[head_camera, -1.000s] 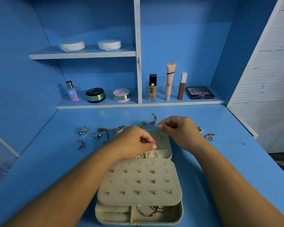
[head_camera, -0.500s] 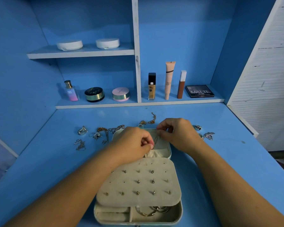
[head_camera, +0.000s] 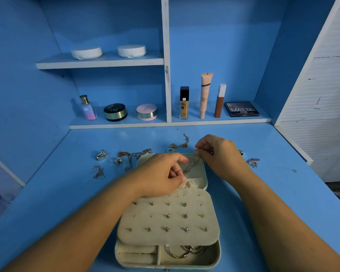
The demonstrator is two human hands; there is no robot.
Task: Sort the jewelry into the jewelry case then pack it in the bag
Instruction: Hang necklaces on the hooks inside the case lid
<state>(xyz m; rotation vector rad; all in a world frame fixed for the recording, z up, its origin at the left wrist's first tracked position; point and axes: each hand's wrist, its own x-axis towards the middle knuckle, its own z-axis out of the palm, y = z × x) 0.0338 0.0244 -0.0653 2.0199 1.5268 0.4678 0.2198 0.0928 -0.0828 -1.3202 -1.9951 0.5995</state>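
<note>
Both hands have drawn slightly apart since the earlier frame, the right hand (head_camera: 221, 154) lifting toward the far edge of the jewelry case (head_camera: 168, 258) so that a thin chain (head_camera: 191, 166) now stretches between them. The right hand's grip pinches the chain's upper end between thumb and forefinger; the left hand (head_camera: 161, 173) has its grip closed on the lower end, over the case's open lid (head_camera: 201, 174).

The case is pale green outside, lined in beige fabric, and lies open on the blue surface (head_camera: 67, 193). A beige earring panel (head_camera: 168, 216) covers the base, carrying about a dozen small studs in three rows. Below the panel, one compartment holds ring rolls and another holds several hoops and a gold bangle (head_camera: 182, 252).

Loose jewelry lies on the surface to the left of the lid (head_camera: 114, 161), a gold chain (head_camera: 180, 143) lies behind it, and a silver piece (head_camera: 253, 162) sits to the right.

On the lower shelf stand a perfume bottle marked "SB" (head_camera: 87, 108), two round jars, three upright makeup tubes, and a dark palette reading "MATTE" (head_camera: 241, 109). Two white compacts (head_camera: 86, 53) rest on the upper shelf.
</note>
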